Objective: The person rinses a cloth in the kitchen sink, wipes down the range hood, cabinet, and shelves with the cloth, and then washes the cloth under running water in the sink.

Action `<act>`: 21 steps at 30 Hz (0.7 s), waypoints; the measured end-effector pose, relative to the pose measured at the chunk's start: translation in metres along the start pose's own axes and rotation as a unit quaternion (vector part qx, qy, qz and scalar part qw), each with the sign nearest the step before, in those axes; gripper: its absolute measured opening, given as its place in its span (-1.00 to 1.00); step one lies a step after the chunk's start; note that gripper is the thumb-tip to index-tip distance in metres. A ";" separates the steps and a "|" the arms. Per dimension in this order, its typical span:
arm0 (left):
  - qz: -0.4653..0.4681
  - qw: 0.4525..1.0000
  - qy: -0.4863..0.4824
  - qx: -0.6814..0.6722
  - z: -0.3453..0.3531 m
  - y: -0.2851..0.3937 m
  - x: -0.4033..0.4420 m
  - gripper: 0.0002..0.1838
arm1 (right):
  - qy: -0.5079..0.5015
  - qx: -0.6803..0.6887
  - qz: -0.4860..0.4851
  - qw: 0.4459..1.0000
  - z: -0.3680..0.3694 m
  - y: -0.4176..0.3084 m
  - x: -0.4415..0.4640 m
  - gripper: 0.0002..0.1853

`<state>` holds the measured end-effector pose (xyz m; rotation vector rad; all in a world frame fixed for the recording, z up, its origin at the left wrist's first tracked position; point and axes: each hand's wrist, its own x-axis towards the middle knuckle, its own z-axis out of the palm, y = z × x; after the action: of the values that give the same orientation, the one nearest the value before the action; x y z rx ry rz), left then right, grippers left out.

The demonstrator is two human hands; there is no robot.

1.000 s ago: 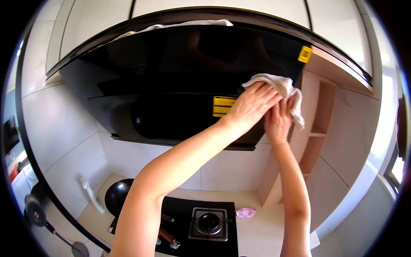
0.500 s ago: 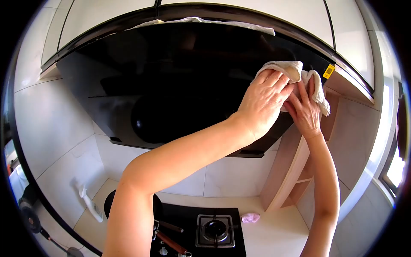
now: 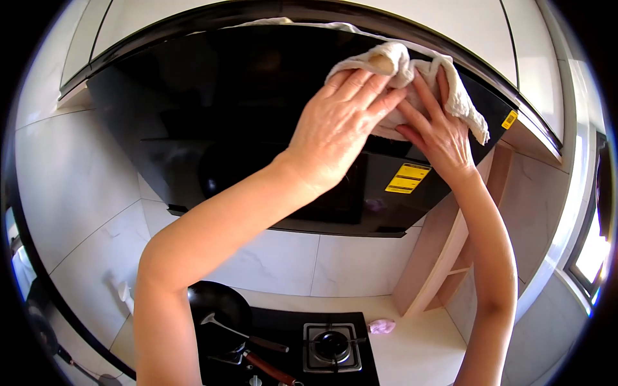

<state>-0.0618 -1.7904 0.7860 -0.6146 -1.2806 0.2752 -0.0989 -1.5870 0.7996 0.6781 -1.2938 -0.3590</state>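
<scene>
A whitish cloth (image 3: 463, 106) lies bunched against the glossy black panel of the range hood (image 3: 277, 83), near its upper right. My left hand (image 3: 338, 125) holds the cloth's left part against the panel, with its fingers close together and their tips under a fold. Beside it, my right hand (image 3: 441, 132) holds the cloth's right part, fingers somewhat apart and pressed into the fabric. The two hands almost touch. Below them a yellow label (image 3: 407, 178) shows on the hood, and a smaller yellow sticker (image 3: 509, 119) sits at its right corner.
Below the hood is a black gas stove (image 3: 283, 321) with a wok (image 3: 222, 305), a ladle (image 3: 238, 329) and a burner (image 3: 331, 346). A pink crumpled item (image 3: 382, 326) lies on the counter. Wooden shelves (image 3: 444, 257) stand right; cabinets (image 3: 386, 14) run above the hood.
Both hands and the cloth have moved left and up across the panel. The yellow label below them has come into view. More of the wok and the ladle shows.
</scene>
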 end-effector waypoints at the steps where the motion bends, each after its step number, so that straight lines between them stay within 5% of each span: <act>1: -0.007 1.000 -0.005 0.009 -0.005 -0.009 -0.005 -0.46 | 0.001 0.003 -0.001 1.000 0.002 -0.008 0.009 -0.33; 21: -0.069 0.987 -0.087 0.115 -0.127 -0.191 -0.118 -0.33 | 0.089 0.033 -0.055 0.994 0.035 -0.190 0.181 -0.31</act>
<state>-0.0015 -2.0409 0.7794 -0.3084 -1.4278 0.3608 -0.0625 -1.8486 0.8190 0.8203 -1.1064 -0.3386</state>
